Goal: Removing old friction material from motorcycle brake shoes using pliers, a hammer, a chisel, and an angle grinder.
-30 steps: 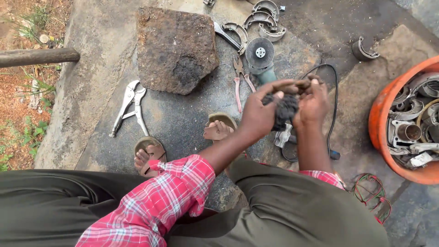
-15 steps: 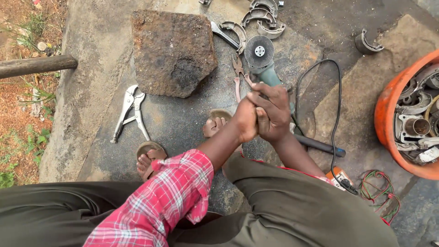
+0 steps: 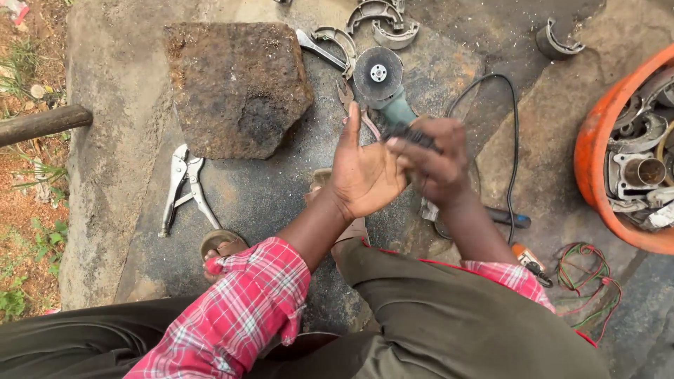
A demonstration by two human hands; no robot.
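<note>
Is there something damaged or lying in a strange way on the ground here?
The angle grinder lies with its disc facing up, its black cable looping loose. Red and green wires lie tangled beside the orange tub.

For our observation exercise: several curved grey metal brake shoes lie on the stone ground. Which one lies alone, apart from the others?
The curved grey metal brake shoe at upper right, nearest the orange plastic tub, lies alone; the others cluster above the green angle grinder.

Bare floor (image 3: 281,189) lay open between slab (image 3: 235,88) and pliers (image 3: 184,189); grinder (image 3: 382,84), cable (image 3: 516,140) and tub (image 3: 597,161) blocked the right.
</note>
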